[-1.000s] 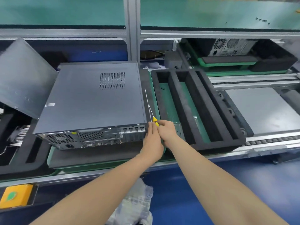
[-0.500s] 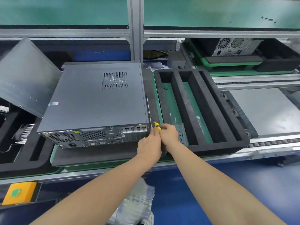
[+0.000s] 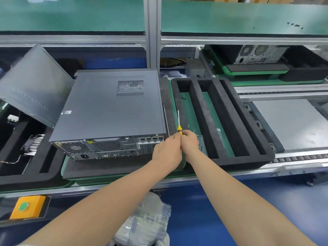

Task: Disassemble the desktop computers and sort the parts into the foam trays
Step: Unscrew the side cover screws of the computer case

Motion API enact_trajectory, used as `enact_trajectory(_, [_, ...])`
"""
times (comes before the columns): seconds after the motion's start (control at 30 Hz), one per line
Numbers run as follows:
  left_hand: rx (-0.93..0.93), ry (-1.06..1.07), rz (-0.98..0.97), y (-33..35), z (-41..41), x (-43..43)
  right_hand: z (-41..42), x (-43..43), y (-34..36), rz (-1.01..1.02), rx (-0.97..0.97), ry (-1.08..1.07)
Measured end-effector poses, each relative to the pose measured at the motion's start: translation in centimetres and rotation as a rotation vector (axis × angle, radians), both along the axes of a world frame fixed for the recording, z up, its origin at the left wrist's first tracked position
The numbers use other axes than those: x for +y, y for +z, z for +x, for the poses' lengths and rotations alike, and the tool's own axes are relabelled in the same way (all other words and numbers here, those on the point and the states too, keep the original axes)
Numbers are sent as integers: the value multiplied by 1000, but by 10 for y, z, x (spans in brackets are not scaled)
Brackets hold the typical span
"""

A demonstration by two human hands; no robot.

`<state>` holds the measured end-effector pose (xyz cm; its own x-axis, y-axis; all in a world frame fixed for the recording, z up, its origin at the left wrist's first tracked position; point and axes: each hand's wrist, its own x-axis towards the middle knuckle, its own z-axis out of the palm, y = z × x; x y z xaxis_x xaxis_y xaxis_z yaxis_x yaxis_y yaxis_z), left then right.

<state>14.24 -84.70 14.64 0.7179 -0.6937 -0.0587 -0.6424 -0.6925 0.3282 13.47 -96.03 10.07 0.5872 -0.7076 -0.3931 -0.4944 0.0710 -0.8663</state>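
Moved since earlier: screwdriver is pointing pretty much straight away from the person now, its shaft lying over the left wall of the foam tray; half a second back it was leaning left toward the case edge. Both hands are sitting in about the same spot as before.
Left hand: curling shut around the base of the yellow handle, right at the rear right corner of the desktop computer.
Right hand: pressing up against the left one, fingers pinching the same handle from the other side.
Computer: lying flat on a dark foam pad, back panel facing the person, vent grille up top, cover on.
Foam tray: sitting just right of the computer, long slots running away from the camera; a small metal part is showing in the nearest slot beside the right hand, can't tell what it is.
Loose side panel: leaning tilted at the left, over another foam tray.
Second computer: sitting far right at the back, well apart.
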Motion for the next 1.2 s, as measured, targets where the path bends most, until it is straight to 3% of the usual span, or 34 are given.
enact_trajectory(0.27, [411, 235, -669, 52, 32, 24, 11, 8, 44, -61, -184, -11])
enact_trajectory(0.4, [685, 399, -833, 67, 63, 51, 15, 21, 70, -115, -243, -4])
enact_trajectory(0.53, [897, 415, -878, 68, 77, 75, 9, 43, 98, -51, -315, 3])
enact_trajectory(0.67, [1101, 310, -707, 58, 70, 91, -10, 65, 112, -82, -297, 83])
enact_trajectory(0.87, [1110, 208, -567, 35, 53, 105, -50, 86, 102, -79, -229, 15])
enact_trajectory(1.0, [1174, 262, -613, 23, 45, 107, -76, 93, 91, -26, -188, -54])
enact_trajectory(1.2, [1397, 362, -761, 12, 35, 98, -88, 112, 77, 153, -149, 95])
